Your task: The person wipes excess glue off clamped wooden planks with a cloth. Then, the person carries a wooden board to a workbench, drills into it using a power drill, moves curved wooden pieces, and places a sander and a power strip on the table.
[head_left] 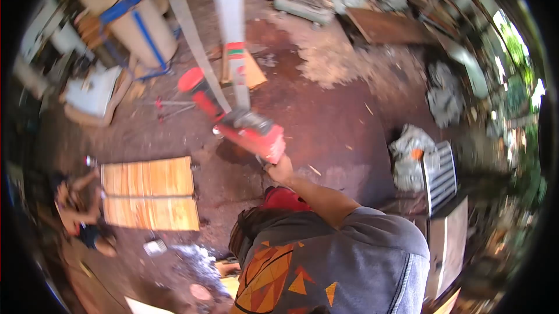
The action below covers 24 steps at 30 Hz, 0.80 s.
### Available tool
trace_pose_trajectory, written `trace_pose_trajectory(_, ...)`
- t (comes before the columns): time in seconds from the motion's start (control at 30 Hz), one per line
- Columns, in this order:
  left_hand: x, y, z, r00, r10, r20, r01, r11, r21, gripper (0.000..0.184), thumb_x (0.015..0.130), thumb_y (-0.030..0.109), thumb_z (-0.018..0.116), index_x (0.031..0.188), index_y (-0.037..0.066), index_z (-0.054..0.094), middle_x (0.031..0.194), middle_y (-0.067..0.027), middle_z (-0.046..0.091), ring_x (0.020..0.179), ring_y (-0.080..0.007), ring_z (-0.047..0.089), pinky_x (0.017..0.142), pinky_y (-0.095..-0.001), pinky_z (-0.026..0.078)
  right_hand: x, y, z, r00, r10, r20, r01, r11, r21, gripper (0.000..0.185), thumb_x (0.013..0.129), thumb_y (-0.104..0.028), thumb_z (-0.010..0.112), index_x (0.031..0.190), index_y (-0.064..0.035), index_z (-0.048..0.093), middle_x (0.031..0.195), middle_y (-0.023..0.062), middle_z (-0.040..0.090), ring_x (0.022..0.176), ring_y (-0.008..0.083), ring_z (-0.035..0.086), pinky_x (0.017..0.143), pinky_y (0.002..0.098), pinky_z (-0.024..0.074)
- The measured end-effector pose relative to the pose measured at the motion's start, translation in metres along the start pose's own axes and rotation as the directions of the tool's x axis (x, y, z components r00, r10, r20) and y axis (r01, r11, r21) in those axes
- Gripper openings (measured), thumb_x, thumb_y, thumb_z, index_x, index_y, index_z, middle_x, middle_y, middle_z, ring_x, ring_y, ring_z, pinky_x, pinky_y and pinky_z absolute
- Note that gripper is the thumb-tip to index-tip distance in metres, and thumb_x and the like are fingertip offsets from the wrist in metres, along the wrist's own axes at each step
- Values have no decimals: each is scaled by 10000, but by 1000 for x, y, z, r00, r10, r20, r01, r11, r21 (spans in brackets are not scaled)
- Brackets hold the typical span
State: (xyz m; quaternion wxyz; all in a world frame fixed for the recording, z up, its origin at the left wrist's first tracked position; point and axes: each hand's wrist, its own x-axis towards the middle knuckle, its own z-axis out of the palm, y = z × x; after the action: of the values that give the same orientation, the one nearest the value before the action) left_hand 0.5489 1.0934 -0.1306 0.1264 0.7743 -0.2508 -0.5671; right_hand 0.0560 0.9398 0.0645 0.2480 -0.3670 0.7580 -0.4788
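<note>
One red power tool [247, 136] is grasped by the fingers of the right hand [282, 169] above the floor [338, 125]; the state of the left fingers cannot be told.

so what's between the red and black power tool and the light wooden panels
Just bare reddish-brown floor separates the power tool from the wooden panels in the head view.

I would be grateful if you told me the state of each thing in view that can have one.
Red power tool: gripped, tilted; on or off, cannot tell.
Right hand: closed on the tool's near end.
Wooden panels: side by side.
Pale strips: blurred, one banded red and green.
Grey bundles at right: crumpled.
Person at left: low beside the panels, an arm stretched towards them.
</note>
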Motion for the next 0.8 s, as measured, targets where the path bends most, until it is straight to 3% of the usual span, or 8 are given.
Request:
trace_pose_trajectory(0.17,17,135,12,963,257,85,-268,947,178,305,922,326,600,1082,67,573,1014,-121,610,864,-288,597,736,-466,452,-7,70,-23,989,-86,-118,99,990,103,653,706,4,639,1351,-39,546,934,143,679,886,307,674,810,397,522)
trace_pose_trajectory(0.33,12,202,25,959,231,167,-279,878,390,425,931,353,582,1227,49,555,1170,-160,614,1009,-332,608,871,-524,475,-15,104,-91,990,-132,-52,142,946,293,540,696,15,616,1224,-91,656,865,165,698,778,305,681,735,402,522)
trace_pose_trajectory(0.4,10,215,34,961,229,152,-272,872,407,477,934,364,574,1285,42,548,1233,-176,616,1068,-350,612,925,-548,485,-19,113,-113,979,-134,-154,181,921,345,439,701,1,628,1123,-93,708,884,186,715,788,299,691,728,392,518)
trace_pose_trajectory(0.5,-57,260,123,928,351,128,-373,881,292,320,950,252,565,1184,37,604,1010,-88,671,837,-229,643,628,-335,468,-15,152,-139,990,-24,-140,62,959,275,298,730,-22,642,1013,-70,722,860,159,708,771,230,673,698,373,516)
trace_pose_trajectory(0.63,-48,275,185,701,560,441,-708,617,343,165,952,120,614,1035,-20,642,827,-46,613,709,-116,554,583,-269,460,-46,128,-254,922,370,-114,-314,887,339,121,759,-13,632,773,-79,732,757,47,699,739,126,638,627,310,517)
trace_pose_trajectory(0.67,-66,268,204,703,614,358,-708,652,270,145,935,88,617,1038,-10,642,799,-37,588,663,-110,531,560,-255,451,-55,145,-269,883,445,-147,-318,799,511,118,777,-32,630,776,-78,739,770,47,707,693,137,638,611,300,523)
trace_pose_trajectory(0.77,-65,246,205,814,392,427,-527,809,262,174,901,110,638,1064,64,681,775,-58,621,596,-123,553,505,-264,484,-101,117,-343,698,601,-388,-222,698,681,165,775,-142,664,812,14,702,768,63,671,688,168,616,622,337,508)
trace_pose_trajectory(0.8,-25,229,191,815,317,486,-489,826,280,179,895,146,656,1053,80,707,764,-76,653,607,-140,600,518,-281,511,-117,136,-357,660,444,-605,-88,847,525,210,779,-173,652,853,20,689,764,60,657,691,171,608,620,329,503)
